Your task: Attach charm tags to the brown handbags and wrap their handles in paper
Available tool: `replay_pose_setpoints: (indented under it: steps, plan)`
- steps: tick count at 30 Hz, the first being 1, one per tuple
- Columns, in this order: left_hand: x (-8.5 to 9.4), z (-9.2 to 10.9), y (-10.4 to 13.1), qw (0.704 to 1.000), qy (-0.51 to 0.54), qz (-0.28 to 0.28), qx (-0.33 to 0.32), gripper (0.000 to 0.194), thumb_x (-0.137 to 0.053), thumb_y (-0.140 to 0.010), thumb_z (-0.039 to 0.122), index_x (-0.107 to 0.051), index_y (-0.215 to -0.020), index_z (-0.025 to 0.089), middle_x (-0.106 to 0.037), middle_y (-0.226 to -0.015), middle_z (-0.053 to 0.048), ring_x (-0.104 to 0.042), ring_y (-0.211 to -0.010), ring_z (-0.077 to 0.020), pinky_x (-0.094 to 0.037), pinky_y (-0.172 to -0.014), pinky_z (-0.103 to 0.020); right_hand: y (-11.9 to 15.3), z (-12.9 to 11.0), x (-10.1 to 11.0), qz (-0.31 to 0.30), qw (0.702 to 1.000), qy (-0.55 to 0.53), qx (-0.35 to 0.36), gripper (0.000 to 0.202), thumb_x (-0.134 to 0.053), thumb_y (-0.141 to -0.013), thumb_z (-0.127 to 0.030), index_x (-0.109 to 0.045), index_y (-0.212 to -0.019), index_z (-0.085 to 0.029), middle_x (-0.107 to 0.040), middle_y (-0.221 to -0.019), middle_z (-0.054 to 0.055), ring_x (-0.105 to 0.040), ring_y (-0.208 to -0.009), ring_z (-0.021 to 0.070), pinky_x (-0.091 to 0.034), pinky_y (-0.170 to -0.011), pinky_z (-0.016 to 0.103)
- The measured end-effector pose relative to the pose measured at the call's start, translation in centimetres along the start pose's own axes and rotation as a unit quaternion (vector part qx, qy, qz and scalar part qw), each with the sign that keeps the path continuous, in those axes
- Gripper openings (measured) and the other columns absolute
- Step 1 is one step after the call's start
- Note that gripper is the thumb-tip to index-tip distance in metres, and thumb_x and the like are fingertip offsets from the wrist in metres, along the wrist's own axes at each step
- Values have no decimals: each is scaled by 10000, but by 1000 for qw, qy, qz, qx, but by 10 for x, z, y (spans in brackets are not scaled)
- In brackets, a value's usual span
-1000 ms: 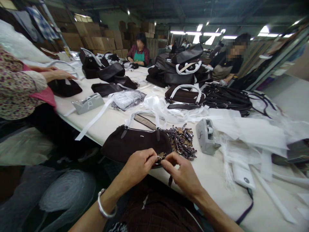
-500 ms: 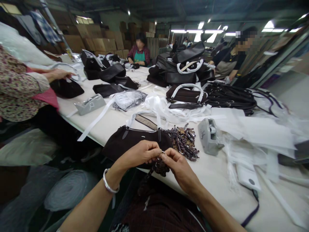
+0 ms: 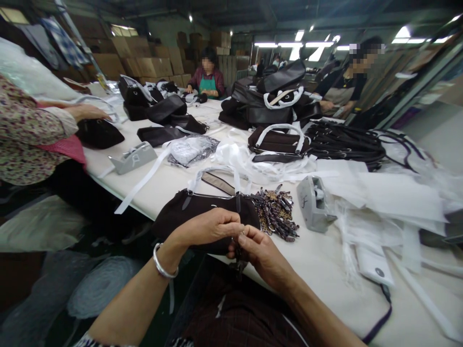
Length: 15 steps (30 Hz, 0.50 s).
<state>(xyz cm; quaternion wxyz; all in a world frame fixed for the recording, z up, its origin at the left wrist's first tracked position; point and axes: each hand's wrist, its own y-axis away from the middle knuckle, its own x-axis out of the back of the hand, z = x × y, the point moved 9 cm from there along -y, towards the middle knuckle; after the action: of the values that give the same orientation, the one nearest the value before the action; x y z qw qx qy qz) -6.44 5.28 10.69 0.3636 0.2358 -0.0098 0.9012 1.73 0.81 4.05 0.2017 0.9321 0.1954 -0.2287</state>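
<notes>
My left hand (image 3: pixel 213 225) and my right hand (image 3: pixel 261 248) meet fingertip to fingertip above the near edge of the table. Both are closed, pinching a small dark bag charm (image 3: pixel 238 258) that dangles under the fingers; its top is mostly hidden by them. Just behind my hands lies a dark brown handbag (image 3: pixel 177 212) with white-wrapped handles, partly covered by my left hand. Right of the bag is a heap of similar dark, patterned charms (image 3: pixel 277 212) with shiny metal bits.
A grey tape dispenser (image 3: pixel 311 205) stands right of the heap, another dispenser (image 3: pixel 135 156) at the left edge. White sheets (image 3: pixel 398 197), a white corded device (image 3: pixel 374 265) and piled black bags (image 3: pixel 267 106) lie on the table. Co-workers stand left, behind and right.
My fingers have drawn closer together around the charm's top, and my right hand's fingers have curled in more. Less of the charm shows now. The handbag and heap have stayed put.
</notes>
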Motion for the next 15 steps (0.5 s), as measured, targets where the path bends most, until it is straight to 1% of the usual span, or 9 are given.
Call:
replay_pose_setpoints:
  steps: [2,4,8,10,12,13,14,15]
  plan:
    - [0,-4,-2,1000,15,-1,3,397,-499,-890,495,-524,-673,163,-399,-615,52,-343,-575,-89,-260,-505,-209,0,2,3,18,1000,8,-3,309,-749,-779,-431,-569,-815,-182,-709,-805,32,-674,-712,147,-477,-649,241]
    - [-3,-12,-4,999,47,-7,14,406,-507,-885,512,-513,-675,164,-402,-610,55,-342,-557,-83,-257,-491,-204,1,2,5,33,999,11,3,311,-727,-795,-452,-585,-821,-177,-720,-807,43,-679,-689,145,-484,-626,234]
    - [-11,-28,-8,988,150,-20,39,440,-503,-879,558,-513,-686,163,-413,-580,61,-333,-489,-67,-271,-460,-196,-1,0,7,54,998,6,19,331,-692,-814,-482,-632,-870,-161,-720,-791,55,-664,-636,133,-533,-615,259]
    - [-12,-35,-11,981,188,-7,39,452,-510,-871,573,-515,-686,160,-409,-568,64,-335,-474,-62,-282,-458,-190,-3,-2,13,79,996,19,25,350,-707,-790,-493,-635,-856,-157,-712,-747,50,-643,-581,129,-532,-544,252]
    - [-8,-45,-16,978,204,20,46,452,-494,-872,580,-529,-710,160,-436,-580,55,-381,-481,-70,-307,-468,-189,-6,-6,22,120,992,34,34,362,-726,-758,-501,-620,-817,-160,-696,-686,36,-615,-520,121,-497,-457,225]
    - [-4,-52,-19,978,197,45,54,438,-476,-878,569,-541,-733,161,-463,-598,44,-416,-494,-80,-325,-476,-193,-8,-9,27,142,988,38,39,365,-730,-746,-502,-607,-797,-163,-687,-659,28,-600,-494,116,-473,-421,210]
    - [3,-61,-23,979,174,79,65,411,-457,-888,541,-554,-758,163,-492,-620,32,-454,-513,-93,-345,-490,-201,-11,-12,32,162,985,39,45,363,-731,-739,-500,-592,-779,-167,-678,-635,21,-584,-471,109,-450,-392,198]
    - [12,-70,-28,981,129,118,79,374,-439,-895,498,-569,-781,167,-523,-643,18,-489,-537,-108,-366,-512,-213,-14,-15,36,180,982,38,50,359,-730,-734,-494,-576,-764,-172,-670,-617,13,-567,-450,102,-428,-369,188]
